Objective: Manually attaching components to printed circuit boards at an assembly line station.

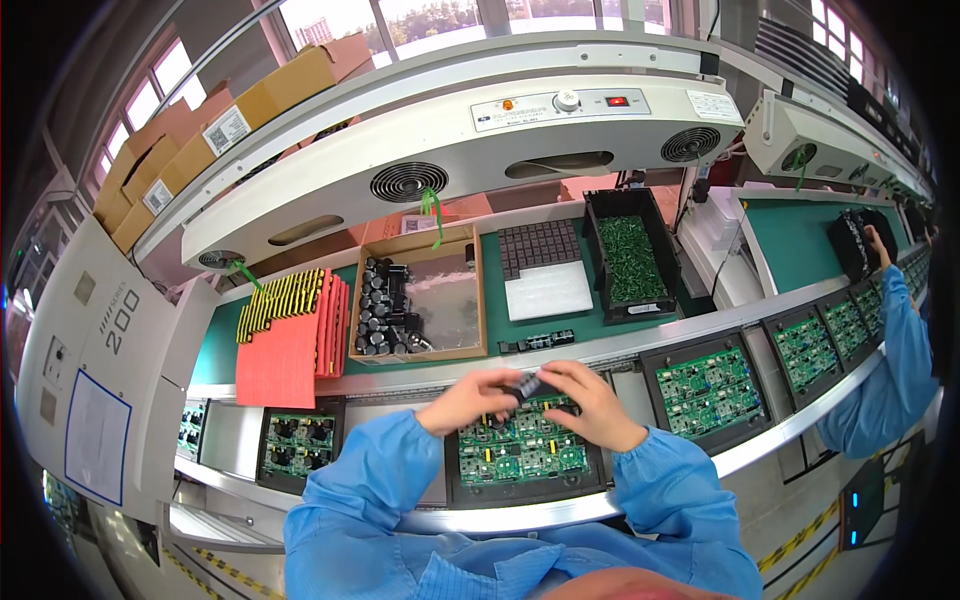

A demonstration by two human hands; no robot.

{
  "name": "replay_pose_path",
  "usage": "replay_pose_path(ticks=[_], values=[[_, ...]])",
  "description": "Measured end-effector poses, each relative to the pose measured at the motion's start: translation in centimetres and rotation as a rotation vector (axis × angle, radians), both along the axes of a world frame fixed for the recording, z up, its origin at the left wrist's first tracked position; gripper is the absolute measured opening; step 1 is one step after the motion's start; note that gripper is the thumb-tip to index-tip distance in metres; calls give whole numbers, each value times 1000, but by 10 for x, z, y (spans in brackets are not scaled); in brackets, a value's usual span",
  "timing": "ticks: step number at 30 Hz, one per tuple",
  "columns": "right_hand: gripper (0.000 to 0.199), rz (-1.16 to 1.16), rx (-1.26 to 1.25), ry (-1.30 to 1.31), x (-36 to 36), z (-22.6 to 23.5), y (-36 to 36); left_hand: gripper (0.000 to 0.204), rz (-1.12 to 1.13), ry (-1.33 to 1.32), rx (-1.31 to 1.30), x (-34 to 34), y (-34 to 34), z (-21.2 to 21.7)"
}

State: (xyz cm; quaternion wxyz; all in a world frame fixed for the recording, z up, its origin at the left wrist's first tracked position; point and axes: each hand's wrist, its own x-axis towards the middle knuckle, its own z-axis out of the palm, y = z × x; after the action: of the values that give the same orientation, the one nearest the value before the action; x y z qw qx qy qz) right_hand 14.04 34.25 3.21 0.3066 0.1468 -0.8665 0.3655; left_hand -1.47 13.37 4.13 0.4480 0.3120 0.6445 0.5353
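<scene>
Over a green circuit board [515, 455] in a black frame, my two hands come together around a dark cylindrical capacitor [526, 386]. My left hand [468, 398] pinches it from the left, fingers bent. From the right, my right hand [600, 408] has its thumb and fingertips closed at its other end. Parts of the capacitor are covered by the fingers. The board beneath carries several small components, some yellow, and my hands hide its upper edge. Just beyond, a short row of black capacitors [538, 341] lies on the bench.
Behind stand a cardboard box [480, 300] of capacitors, red foam sheets [280, 350], a white foam block [548, 291] with dark parts, and a black bin [655, 308] of small green parts. Framed boards [705, 390] line the conveyor. A fan unit [450, 165] hangs above. Another person's sleeve [880, 390] is at right.
</scene>
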Motion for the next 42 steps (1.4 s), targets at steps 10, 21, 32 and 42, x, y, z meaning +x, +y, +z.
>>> replay_pose_path(ticks=[10,21,32,42], values=[[47,218,-3,-114,-3,-7,-10,40,-89,-185,1,30,-13,-15],[45,155,17,-59,-1,-9,-6,40,-53,-220,6,31,-13,-16],[42,124,17,-54,-1,-6,-2,38,-66,-216,30,30,-10,-16],[44,83,-36,-59,2,-10,-2,32,-60,-203,35,35,-9,-7]])
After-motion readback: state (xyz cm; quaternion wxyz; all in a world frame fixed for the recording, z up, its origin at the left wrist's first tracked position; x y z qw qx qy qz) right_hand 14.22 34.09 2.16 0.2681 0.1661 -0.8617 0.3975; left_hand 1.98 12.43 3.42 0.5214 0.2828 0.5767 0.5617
